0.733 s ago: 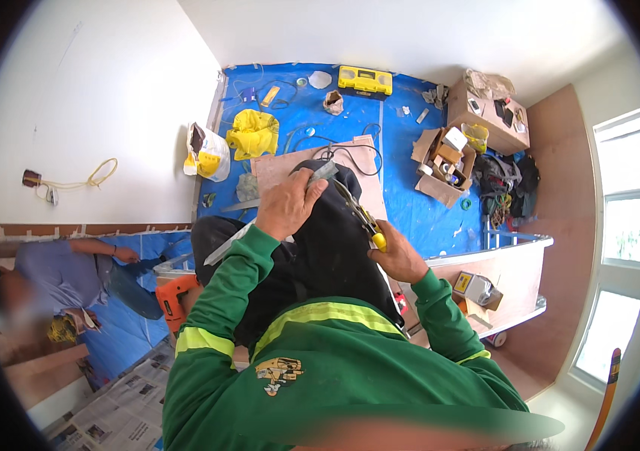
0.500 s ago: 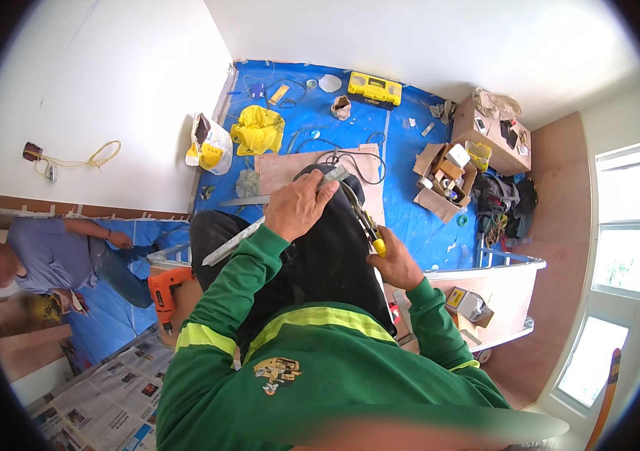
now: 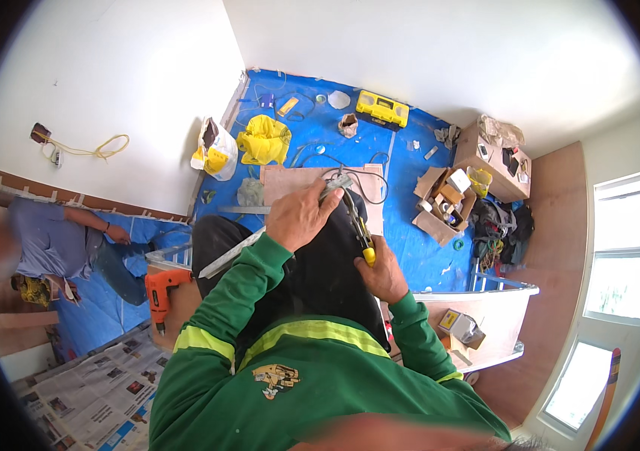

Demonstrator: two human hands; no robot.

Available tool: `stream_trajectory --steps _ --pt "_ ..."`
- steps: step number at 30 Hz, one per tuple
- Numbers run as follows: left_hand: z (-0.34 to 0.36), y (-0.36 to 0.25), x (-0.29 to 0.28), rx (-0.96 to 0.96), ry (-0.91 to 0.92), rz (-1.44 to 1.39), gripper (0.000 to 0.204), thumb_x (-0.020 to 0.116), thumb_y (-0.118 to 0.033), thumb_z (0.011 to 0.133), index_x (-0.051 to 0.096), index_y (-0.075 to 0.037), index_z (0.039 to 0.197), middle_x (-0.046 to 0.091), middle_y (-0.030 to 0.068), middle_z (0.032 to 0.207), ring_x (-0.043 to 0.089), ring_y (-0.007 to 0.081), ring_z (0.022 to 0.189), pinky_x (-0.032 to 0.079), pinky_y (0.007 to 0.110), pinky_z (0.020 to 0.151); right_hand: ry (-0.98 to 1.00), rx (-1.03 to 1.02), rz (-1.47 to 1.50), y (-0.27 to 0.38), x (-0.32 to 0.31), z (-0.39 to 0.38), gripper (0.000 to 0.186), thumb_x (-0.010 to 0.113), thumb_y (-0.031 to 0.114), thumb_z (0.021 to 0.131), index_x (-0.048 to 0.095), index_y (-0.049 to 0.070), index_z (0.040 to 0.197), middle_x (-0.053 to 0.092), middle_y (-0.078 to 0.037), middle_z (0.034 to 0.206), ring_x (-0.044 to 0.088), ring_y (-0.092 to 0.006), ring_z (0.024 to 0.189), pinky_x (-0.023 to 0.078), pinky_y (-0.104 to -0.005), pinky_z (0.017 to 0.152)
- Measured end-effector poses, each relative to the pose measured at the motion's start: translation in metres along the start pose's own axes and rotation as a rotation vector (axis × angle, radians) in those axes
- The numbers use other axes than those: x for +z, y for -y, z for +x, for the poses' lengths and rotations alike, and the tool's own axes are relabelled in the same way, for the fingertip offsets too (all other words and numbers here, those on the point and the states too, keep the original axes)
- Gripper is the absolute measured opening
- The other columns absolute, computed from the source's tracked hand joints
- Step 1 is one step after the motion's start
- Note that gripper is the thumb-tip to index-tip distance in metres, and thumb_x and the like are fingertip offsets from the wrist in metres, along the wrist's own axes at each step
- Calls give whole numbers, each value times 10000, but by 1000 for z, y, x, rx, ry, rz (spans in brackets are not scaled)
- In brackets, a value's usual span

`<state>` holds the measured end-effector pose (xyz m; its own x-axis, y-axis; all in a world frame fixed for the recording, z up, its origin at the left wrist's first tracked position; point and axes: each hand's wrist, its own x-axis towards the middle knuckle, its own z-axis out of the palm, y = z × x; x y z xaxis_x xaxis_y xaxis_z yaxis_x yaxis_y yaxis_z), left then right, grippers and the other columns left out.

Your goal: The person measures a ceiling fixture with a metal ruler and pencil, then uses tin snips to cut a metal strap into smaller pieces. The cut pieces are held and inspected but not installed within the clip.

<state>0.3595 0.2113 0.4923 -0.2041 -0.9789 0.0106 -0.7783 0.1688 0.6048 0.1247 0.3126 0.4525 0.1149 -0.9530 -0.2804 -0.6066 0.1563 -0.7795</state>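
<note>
My left hand (image 3: 302, 216) is closed around a pale metal strip (image 3: 223, 260), which lies slantwise over my dark trouser leg. The strip's far end shows beyond my fingers. In my right hand (image 3: 384, 273) is a pair of snips with yellow grips (image 3: 368, 254), the fingers wrapped round the handles. The snips' jaws point away from me, up against the strip's far end beside my left fingertips. Whether the blades are closed on the metal is too small to tell. A second flat metal strip (image 3: 237, 210) sticks out left of my left hand.
An orange drill (image 3: 159, 295) stands on a board at my left, near newspaper sheets (image 3: 102, 391). A co-worker (image 3: 53, 239) sits beyond. Ahead on blue sheeting (image 3: 410, 233) are a plywood board (image 3: 278, 179), yellow toolbox (image 3: 381, 110) and open carton (image 3: 432, 225). A small box (image 3: 459, 325) sits at right.
My right hand and the snips have shifted slightly left and turned more upright, nearer the strip's end. My left hand keeps its hold. The whole view has tilted a little.
</note>
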Motion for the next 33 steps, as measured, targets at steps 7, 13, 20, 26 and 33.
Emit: stream_trajectory --steps 7,13,20,26,33 --pt "4 1 -46 14 -103 31 563 467 -581 1123 615 -48 1018 712 230 854 708 466 869 547 547 732 -99 -208 -24 43 2 12 483 723 179 954 514 -45 1328 667 -318 1087 655 -533 1059 528 -544 917" --pt "7 17 -82 90 -116 53 553 466 -575 1126 625 -58 1011 708 220 800 708 461 790 551 546 681 -60 -205 42 64 22 30 335 714 181 968 555 -42 1161 668 -333 1063 643 -545 1045 513 -580 886" --pt "9 16 -83 116 -129 46 562 463 -581 1126 634 -56 1027 718 221 802 716 455 775 568 537 677 -122 -151 59 71 27 37 326 735 272 987 586 -17 1017 684 -319 877 653 -566 894 517 -593 760" --pt "16 7 -83 236 -149 91 548 477 -571 1127 623 -53 1021 711 205 785 715 437 750 565 536 645 -123 -19 109 73 25 34 374 742 327 992 599 -18 1007 697 -326 891 661 -566 915 519 -580 762" --pt "22 -2 -82 304 -133 102 538 502 -582 1112 607 -66 1002 713 173 807 713 432 749 558 533 609 -232 -100 148 60 33 38 331 738 288 970 625 -15 1039 700 -298 874 688 -531 909 537 -552 775"
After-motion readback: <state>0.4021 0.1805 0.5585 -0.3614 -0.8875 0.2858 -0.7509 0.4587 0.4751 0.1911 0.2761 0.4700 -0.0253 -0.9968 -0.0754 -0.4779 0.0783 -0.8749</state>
